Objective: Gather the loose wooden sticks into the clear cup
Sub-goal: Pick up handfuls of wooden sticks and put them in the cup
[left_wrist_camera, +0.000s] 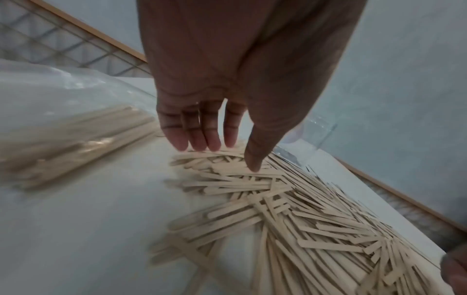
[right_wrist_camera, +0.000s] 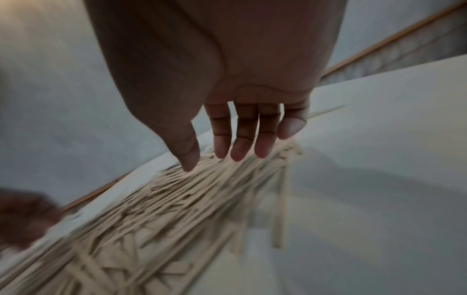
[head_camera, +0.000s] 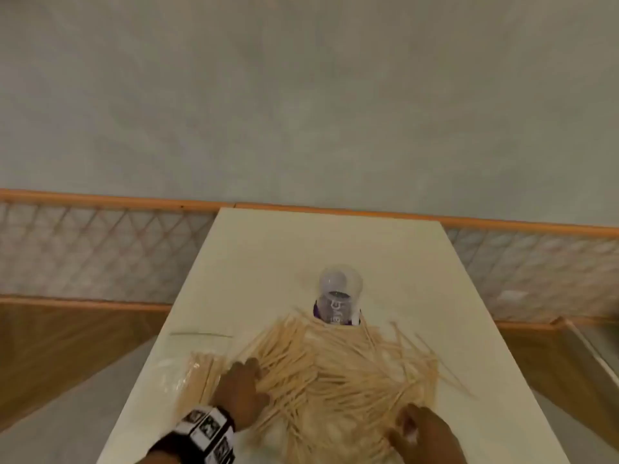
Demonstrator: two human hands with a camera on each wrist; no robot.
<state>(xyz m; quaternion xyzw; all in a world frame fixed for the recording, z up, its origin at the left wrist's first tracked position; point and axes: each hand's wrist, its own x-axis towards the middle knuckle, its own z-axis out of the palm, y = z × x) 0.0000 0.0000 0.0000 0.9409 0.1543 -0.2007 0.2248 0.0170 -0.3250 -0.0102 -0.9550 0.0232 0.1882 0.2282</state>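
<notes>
Sticks point(head_camera: 335, 366) lie in one broad loose heap across the near middle of the white tabletop point(head_camera: 268, 249), with a few strays fanned off the right edge of the heap and one lying apart to the left. Clear cup point(head_camera: 339, 301) stands at the heap's far edge, touching the outermost sticks; purple print on its wall. Nothing wooden shows inside it, so by the look of it the gathering has barely started and nearly the whole heap is left.

Left of the heap, a separate bundle of sticks in clear plastic wrap point(head_camera: 197, 380); not loose.

Left hand point(head_camera: 243, 393) sits at the heap's left edge, fingers point(left_wrist_camera: 199, 137) straight and close together, tips down on the sticks, thumb pressing one; nothing gripped. Right hand point(head_camera: 423, 433) is at the near right corner of the heap, fingers point(right_wrist_camera: 243, 139) extended and slightly spread just over the sticks, holding nothing. Both palms face down, flanking the heap.
</notes>
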